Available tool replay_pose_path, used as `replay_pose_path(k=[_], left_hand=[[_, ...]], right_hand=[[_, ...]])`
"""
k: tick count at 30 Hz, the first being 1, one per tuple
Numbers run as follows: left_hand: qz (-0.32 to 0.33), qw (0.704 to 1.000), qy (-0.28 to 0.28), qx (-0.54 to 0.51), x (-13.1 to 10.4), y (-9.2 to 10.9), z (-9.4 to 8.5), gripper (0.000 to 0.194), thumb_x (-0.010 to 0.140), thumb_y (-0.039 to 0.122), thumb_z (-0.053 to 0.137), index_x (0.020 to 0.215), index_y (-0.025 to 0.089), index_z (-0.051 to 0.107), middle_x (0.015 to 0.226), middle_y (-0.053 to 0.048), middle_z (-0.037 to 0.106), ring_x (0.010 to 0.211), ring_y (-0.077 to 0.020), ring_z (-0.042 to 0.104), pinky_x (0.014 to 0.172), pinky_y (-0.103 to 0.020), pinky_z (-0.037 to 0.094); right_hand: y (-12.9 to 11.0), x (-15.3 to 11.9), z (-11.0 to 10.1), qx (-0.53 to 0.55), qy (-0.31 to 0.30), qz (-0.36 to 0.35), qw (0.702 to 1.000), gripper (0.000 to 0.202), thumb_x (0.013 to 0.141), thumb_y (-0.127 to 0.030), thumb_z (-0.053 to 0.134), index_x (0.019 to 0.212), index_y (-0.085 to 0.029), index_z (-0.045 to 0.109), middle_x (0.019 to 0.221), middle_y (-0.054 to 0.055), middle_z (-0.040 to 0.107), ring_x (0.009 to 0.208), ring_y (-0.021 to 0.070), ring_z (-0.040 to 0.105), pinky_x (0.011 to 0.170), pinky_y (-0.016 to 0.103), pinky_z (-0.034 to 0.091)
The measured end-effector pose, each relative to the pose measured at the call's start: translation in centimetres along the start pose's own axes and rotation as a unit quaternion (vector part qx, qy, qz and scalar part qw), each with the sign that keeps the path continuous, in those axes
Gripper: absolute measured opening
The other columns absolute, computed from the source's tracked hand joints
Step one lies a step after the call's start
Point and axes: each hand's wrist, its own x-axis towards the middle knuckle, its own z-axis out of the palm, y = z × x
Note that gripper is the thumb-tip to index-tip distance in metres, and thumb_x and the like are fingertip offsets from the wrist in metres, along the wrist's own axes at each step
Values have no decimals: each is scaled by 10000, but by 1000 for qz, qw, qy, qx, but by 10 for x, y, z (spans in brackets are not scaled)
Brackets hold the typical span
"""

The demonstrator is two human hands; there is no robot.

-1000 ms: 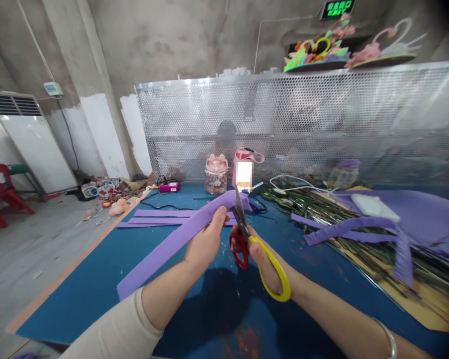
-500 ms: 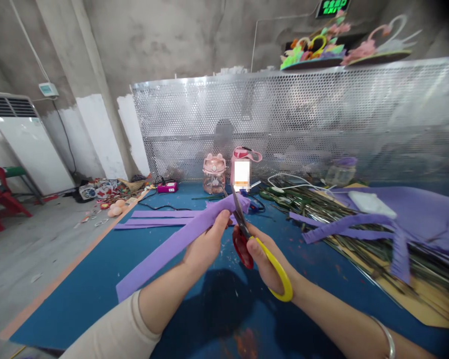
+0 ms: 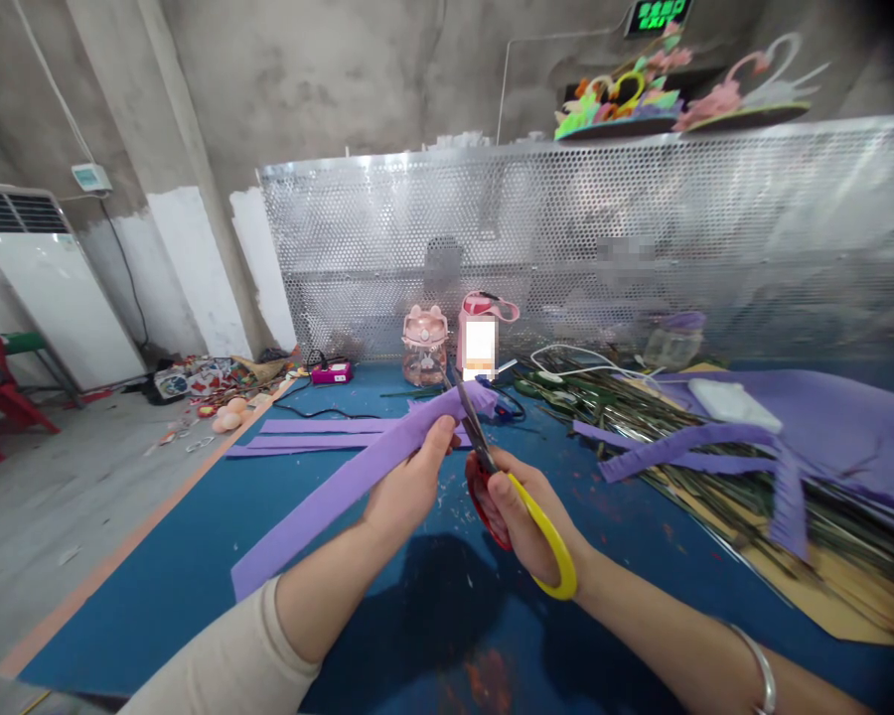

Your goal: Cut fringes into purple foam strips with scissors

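Observation:
My left hand (image 3: 411,487) pinches a long purple strip (image 3: 328,504) near its far end, thumb on top. The strip slants down to the lower left, and its far end looks bunched. In my right hand (image 3: 528,511) are scissors (image 3: 558,556) with one yellow and one red handle. Their dark blades cross the strip's far end, just beyond my left thumb. Behind my left hand, more purple strips (image 3: 305,427) lie flat on the blue table (image 3: 194,556).
A pink clear bottle (image 3: 424,348) and a pink cup (image 3: 479,343) stand at the back. Dark stems (image 3: 685,477), purple strips and a large purple sheet (image 3: 849,417) cover the right side. A magenta box (image 3: 331,372) sits at the back left.
The scissor blades have come closer together across the strip's end, and the red handle has shifted slightly. My left hand has barely moved.

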Motion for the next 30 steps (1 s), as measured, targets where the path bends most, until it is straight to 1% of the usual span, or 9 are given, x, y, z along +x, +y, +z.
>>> replay_pose_path(k=[9,13,15,17,19,21,26,28,30], left_hand=[[-13,1000,3,-7,-1,3,0,424,771,574,495,797,201,696,824,-55,715,803,-224,644,763,-333,470],[-15,1000,8,-20,0,2,0,427,769,575,497,790,198,695,810,-48,714,790,-213,640,754,-321,467],[-18,999,14,-32,2,2,0,422,778,562,492,778,191,692,801,-47,713,774,-205,641,750,-313,470],[-18,999,23,-40,2,3,0,425,786,552,484,753,181,689,791,-52,711,764,-201,642,746,-308,475],[-15,999,27,-38,3,4,-1,430,787,552,484,738,177,690,787,-56,709,765,-202,645,751,-307,480],[-15,999,23,-29,2,3,-1,431,782,561,492,752,183,698,791,-55,710,770,-205,650,763,-312,484],[15,1000,17,9,0,-2,2,429,787,572,484,864,214,707,833,-58,713,859,-238,650,834,-362,478],[27,999,20,26,0,-3,3,425,786,573,484,874,222,706,842,-61,712,908,-253,641,870,-378,466],[29,999,14,32,-1,-3,3,424,784,578,486,865,224,706,847,-66,710,952,-266,630,900,-389,454]], right_hand=[[-1,1,-1,-16,14,16,1000,504,804,-675,447,848,-177,505,560,-63,306,429,73,262,345,203,226],[-3,2,-2,-54,-9,-9,998,531,804,-701,402,879,-184,497,576,-51,351,448,90,298,380,220,294],[-2,1,-4,-82,-30,-44,995,571,816,-709,354,987,-182,494,661,-14,442,517,117,380,457,243,380],[-1,1,-5,-106,-49,-80,990,586,845,-687,313,1103,-185,473,817,40,528,651,157,473,606,280,454],[1,0,-6,-123,-57,-97,986,554,875,-646,305,1159,-198,465,948,70,557,786,190,517,741,309,463],[1,0,-6,-133,-56,-99,985,526,886,-620,317,1179,-210,467,999,77,566,855,211,531,792,320,456],[-5,2,-4,-127,-37,-93,987,610,857,-662,326,1227,-196,460,1016,94,575,869,237,544,786,339,456],[-6,2,-3,-106,-33,-72,991,635,843,-681,333,1209,-179,462,934,83,571,776,215,535,696,323,456],[-5,3,-2,-81,-33,-57,995,632,835,-691,339,1168,-170,474,802,45,538,639,171,477,577,294,418]])
